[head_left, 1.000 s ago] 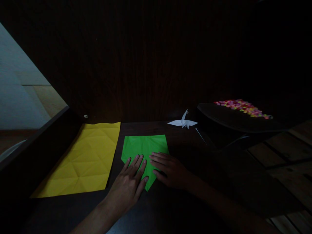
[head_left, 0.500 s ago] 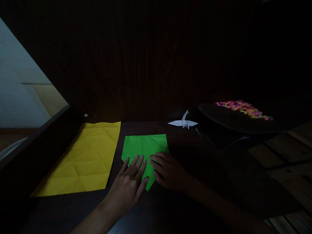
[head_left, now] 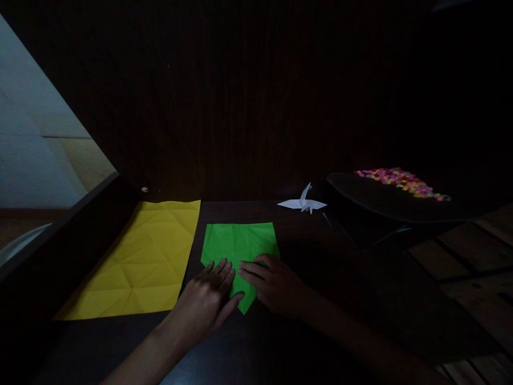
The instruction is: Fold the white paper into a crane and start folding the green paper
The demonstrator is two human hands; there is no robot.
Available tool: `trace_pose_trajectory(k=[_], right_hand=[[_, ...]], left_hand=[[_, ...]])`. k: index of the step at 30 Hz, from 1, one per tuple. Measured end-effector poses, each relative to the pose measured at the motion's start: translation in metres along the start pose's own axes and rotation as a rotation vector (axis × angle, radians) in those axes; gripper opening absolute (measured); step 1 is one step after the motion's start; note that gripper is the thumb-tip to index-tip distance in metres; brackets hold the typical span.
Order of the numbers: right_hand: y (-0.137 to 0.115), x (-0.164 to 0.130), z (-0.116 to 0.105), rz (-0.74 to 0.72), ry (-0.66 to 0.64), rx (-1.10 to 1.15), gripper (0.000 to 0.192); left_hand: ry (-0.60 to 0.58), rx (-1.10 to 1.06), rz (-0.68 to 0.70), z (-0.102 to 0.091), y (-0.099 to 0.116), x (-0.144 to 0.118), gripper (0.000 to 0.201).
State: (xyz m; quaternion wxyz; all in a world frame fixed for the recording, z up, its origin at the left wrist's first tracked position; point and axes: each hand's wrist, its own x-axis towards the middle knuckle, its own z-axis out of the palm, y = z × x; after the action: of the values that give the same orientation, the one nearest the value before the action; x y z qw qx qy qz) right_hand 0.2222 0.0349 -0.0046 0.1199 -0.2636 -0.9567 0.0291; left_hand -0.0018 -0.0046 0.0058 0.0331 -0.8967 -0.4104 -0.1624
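Note:
A green sheet of paper [head_left: 239, 242], folded to a point at its near end, lies on the dark table [head_left: 280, 342]. My left hand [head_left: 206, 302] presses flat on its near left part, fingers together and stretched forward. My right hand [head_left: 276, 284] rests palm down on its near right part, fingertips pointing left and almost meeting the left hand's fingers. Neither hand grips anything. The paper's near folds are hidden under both hands.
A creased yellow sheet [head_left: 138, 262] lies flat to the left of the green one. A white paper crane [head_left: 303, 202] stands at the back. Right of it a dark tray [head_left: 380, 195] carries several small colourful pieces [head_left: 401, 179]. A dark wooden wall rises behind.
My left hand's fingers have drawn closer together and slid slightly back. My right hand's fingertips have crept a little left toward them. The view has shifted slightly.

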Motion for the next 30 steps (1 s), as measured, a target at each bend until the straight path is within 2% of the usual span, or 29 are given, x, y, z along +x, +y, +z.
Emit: trace_pose_trajectory(k=[3, 8, 14, 19, 23, 30], right_hand=[[-0.001, -0.002, 0.004, -0.023, 0.018, -0.035, 0.048], [-0.003, -0.003, 0.005, -0.022, 0.012, -0.076, 0.048], [-0.004, -0.002, 0.004, -0.030, -0.002, -0.075, 0.048], [-0.005, -0.002, 0.004, -0.028, 0.017, -0.076, 0.047], [-0.005, -0.002, 0.005, -0.025, 0.018, -0.076, 0.049], [-0.004, -0.004, 0.007, -0.026, 0.021, -0.082, 0.046]], left_hand=[[-0.120, -0.008, 0.083, -0.014, -0.009, 0.000, 0.039], [-0.202, -0.063, 0.133, -0.027, -0.022, -0.002, 0.034], [-0.175, -0.086, 0.149, -0.024, -0.035, -0.004, 0.029], [-0.156, -0.066, 0.208, -0.022, -0.041, -0.003, 0.052], [-0.194, -0.048, 0.224, -0.021, -0.038, 0.000, 0.060], [-0.178, -0.032, 0.233, -0.019, -0.036, 0.001, 0.045]])
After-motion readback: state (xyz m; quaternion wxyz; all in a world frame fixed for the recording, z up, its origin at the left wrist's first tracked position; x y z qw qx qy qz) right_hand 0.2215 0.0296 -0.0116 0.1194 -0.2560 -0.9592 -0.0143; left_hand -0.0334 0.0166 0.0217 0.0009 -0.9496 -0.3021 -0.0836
